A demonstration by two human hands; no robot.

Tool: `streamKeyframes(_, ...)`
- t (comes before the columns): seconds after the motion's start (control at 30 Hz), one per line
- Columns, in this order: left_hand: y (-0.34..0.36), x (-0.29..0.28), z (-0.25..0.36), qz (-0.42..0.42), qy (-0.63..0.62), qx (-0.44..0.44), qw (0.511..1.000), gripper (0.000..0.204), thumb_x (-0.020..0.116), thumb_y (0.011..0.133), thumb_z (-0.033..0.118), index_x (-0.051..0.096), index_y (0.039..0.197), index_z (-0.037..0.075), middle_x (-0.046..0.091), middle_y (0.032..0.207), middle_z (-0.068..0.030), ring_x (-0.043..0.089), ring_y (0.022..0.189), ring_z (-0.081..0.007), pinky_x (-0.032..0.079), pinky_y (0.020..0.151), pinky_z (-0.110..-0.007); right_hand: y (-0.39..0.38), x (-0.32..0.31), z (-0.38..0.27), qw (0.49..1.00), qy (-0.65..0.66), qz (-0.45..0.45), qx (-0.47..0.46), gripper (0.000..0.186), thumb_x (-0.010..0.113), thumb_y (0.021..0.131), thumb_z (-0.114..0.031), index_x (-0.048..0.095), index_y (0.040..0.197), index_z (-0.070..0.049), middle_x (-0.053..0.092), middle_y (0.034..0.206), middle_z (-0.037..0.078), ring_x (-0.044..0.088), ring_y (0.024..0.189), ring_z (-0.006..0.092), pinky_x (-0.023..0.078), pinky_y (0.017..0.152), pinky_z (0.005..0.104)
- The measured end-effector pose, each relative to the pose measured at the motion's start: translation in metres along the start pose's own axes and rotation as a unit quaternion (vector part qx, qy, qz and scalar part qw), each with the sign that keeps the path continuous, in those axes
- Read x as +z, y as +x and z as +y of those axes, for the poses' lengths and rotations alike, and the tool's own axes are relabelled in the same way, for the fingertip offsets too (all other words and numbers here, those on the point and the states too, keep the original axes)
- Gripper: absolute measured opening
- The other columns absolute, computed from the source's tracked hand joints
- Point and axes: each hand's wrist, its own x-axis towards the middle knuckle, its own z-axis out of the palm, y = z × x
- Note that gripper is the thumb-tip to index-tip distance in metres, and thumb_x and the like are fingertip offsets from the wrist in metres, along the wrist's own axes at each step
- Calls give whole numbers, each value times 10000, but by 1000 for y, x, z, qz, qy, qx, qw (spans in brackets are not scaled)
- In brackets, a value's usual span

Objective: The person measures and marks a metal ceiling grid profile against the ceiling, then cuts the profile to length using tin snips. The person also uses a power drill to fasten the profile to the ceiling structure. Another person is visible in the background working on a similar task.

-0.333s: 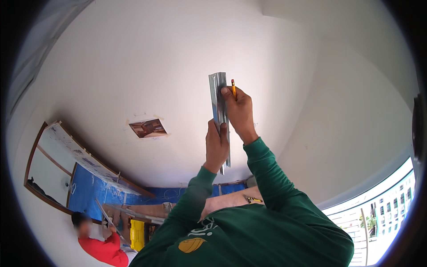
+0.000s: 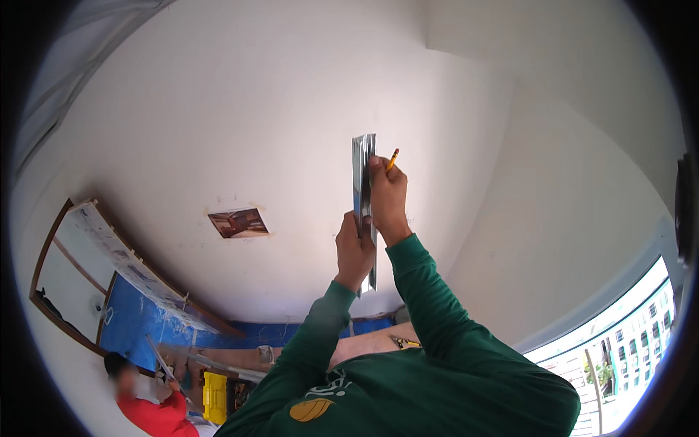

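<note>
I hold a shiny metal channel (image 2: 361,178) upright before a pale wall. My left hand (image 2: 355,251) is closed round its lower part, thumb across it. My right hand (image 2: 389,197) is closed at its upper part, gripping the channel's edge and a yellow pencil (image 2: 393,159) that sticks up from the fingers. The channel's middle is partly hidden by my hands. To the left, a printed picture (image 2: 239,222) is taped to the pale surface.
A co-worker in red (image 2: 160,411) holds a long strip (image 2: 156,353) at lower left, beside a yellow plastic case (image 2: 215,397). A framed mirror or panel (image 2: 65,269), blue sheeting (image 2: 131,313) and a pale bench (image 2: 378,331) with tools line the lower edge. A bright window (image 2: 626,328) is right.
The channel and both hands sit lower in the picture, the top slightly right. The pencil leans more to the right. The surroundings shift slightly in view.
</note>
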Motion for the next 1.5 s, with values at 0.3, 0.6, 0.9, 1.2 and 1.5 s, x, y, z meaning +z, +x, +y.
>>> streamKeyframes(0.3,16,-6,13,-90,-50,-143,984,370,594,1170,346,568,1257,-13,724,905,-181,760,768,-284,573,708,-431,11,-20,-7,987,-151,-50,-1,393,591,1180,-336,724,1078,19,581,823,-30,524,793,65,476,694,294)
streamKeyframes(0.6,29,-6,72,-296,-364,-132,873,683,630,1155,448,324,1544,-23,633,1342,-189,730,1033,-230,607,943,-401,-26,-61,-105,990,-127,-40,-56,392,576,1184,-367,681,1032,-21,612,786,-10,548,703,77,480,651,298)
streamKeyframes(0.9,107,-51,149,-361,-73,67,927,696,823,1056,379,555,1582,11,658,1017,-76,639,836,-157,562,806,-345,-45,-88,-201,982,-122,45,-138,450,594,1194,-394,705,1363,8,421,759,-89,372,656,15,319,560,217)
streamKeyframes(1.2,352,-100,335,-31,341,525,780,257,725,1082,220,739,1276,52,774,1038,-179,733,940,-397,584,869,-502,-54,-58,-297,886,-276,26,-371,521,620,1166,-446,666,1314,52,586,843,47,549,789,137,501,733,373)
streamKeyframes(1.5,443,-77,454,106,488,561,660,388,685,1061,143,704,1440,221,743,1099,-113,737,1009,-338,590,886,-497,-113,-76,-357,860,-377,-7,-343,555,556,1174,-477,593,1306,61,471,825,14,431,763,123,422,746,360)
